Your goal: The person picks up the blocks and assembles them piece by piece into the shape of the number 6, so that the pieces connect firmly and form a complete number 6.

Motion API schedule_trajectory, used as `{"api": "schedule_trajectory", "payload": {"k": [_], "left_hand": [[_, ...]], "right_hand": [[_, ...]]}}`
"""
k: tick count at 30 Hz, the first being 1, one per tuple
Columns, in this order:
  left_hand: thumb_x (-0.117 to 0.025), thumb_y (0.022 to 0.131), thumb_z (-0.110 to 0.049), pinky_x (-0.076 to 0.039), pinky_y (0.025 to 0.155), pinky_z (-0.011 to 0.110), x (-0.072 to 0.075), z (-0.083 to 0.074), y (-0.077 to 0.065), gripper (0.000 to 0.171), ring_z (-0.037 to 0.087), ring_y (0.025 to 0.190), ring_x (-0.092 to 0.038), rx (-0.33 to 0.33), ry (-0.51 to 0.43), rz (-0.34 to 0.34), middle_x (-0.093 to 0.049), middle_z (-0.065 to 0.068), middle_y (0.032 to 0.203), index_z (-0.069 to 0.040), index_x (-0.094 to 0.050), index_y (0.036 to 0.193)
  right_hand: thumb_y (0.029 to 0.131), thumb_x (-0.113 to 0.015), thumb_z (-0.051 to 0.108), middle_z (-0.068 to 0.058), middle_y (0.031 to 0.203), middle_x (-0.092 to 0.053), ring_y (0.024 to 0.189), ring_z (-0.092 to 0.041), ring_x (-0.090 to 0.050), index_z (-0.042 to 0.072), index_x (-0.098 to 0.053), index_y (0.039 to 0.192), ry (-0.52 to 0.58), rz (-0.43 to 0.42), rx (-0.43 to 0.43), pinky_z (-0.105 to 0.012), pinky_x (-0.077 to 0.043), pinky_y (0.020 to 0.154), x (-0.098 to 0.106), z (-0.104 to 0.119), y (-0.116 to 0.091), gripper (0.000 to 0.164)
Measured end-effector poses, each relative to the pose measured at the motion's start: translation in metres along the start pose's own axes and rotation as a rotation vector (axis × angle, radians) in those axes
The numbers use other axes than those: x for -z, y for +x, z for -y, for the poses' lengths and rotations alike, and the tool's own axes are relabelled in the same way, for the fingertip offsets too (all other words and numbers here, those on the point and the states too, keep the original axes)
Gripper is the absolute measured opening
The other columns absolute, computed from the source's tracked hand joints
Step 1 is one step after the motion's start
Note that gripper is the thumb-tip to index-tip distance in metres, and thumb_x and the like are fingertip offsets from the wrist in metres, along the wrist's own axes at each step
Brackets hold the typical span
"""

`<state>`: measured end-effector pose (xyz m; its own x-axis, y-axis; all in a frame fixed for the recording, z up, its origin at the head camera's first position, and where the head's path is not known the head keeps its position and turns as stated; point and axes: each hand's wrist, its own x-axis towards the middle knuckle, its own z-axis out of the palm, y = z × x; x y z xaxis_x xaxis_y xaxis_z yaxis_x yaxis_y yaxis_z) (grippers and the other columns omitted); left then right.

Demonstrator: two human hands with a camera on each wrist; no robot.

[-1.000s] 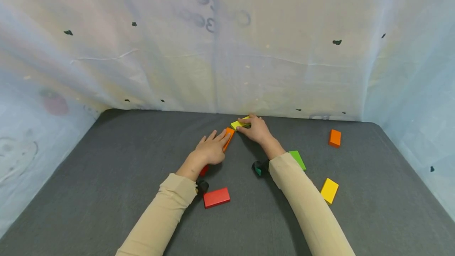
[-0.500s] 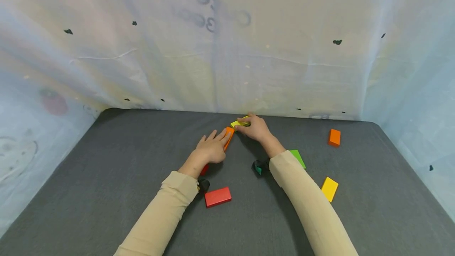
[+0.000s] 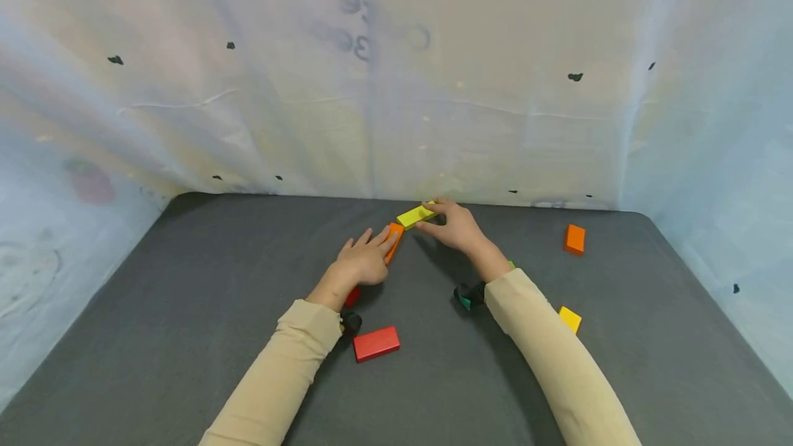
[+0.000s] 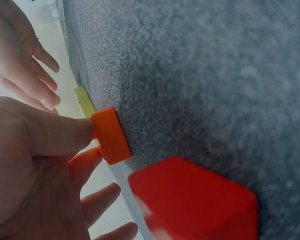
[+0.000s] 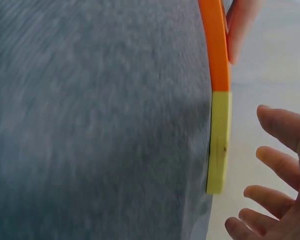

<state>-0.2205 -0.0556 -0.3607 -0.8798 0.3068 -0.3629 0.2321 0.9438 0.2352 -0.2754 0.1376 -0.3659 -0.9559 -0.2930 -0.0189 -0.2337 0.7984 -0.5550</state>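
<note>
In the head view my left hand [image 3: 361, 260] rests spread at an orange block [image 3: 395, 234]. The left wrist view shows the thumb and index fingertip touching that orange block [image 4: 111, 136], with the other fingers apart. A yellow block [image 3: 416, 215] meets the orange block end to end, seen plainly in the right wrist view as a yellow block [image 5: 219, 142]. Close beside the yellow block is my right hand [image 3: 455, 228], its fingers parted and, in the right wrist view, off the block. A red block [image 3: 352, 296] is partly hidden under my left wrist.
Another red block [image 3: 376, 344] lies nearer on the grey surface [image 3: 186, 336]. To the right are an orange block [image 3: 574, 239], a yellow block [image 3: 570, 319] partly behind my sleeve, and a mostly covered green block [image 3: 511, 264]. A pale sheet [image 3: 322, 88] hangs behind.
My right hand has let go of the yellow block and shifted slightly right, so more of the block shows. The right forearm now covers most of the green block. My left hand keeps its place.
</note>
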Motion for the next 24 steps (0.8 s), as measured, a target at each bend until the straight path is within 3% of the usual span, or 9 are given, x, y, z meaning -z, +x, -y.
{"api": "schedule_trajectory", "payload": {"k": [13, 24], "left_hand": [[-0.039, 0.104, -0.020, -0.010, 0.119, 0.053, 0.004, 0.003, 0.002, 0.056, 0.027, 0.150, -0.005, 0.010, -0.010, 0.009, -0.006, -0.005, 0.162, -0.024, -0.018, 0.155], [-0.039, 0.103, -0.020, -0.009, 0.118, 0.055, 0.006, 0.008, 0.004, 0.056, 0.029, 0.149, -0.005, -0.013, -0.031, 0.011, -0.006, -0.003, 0.162, -0.023, -0.017, 0.155]], "right_hand": [[0.094, -0.061, 0.034, -0.020, 0.157, -0.021, 0.144, -0.042, -0.018, 0.012, -0.040, 0.147, -0.019, 0.027, 0.048, -0.061, -0.024, 0.112, 0.014, -0.018, -0.013, 0.061], [0.094, -0.062, 0.033, -0.021, 0.156, -0.024, 0.142, -0.043, -0.022, 0.013, -0.041, 0.147, -0.029, 0.019, 0.060, -0.062, -0.028, 0.109, 0.024, -0.027, -0.030, 0.061]]}}
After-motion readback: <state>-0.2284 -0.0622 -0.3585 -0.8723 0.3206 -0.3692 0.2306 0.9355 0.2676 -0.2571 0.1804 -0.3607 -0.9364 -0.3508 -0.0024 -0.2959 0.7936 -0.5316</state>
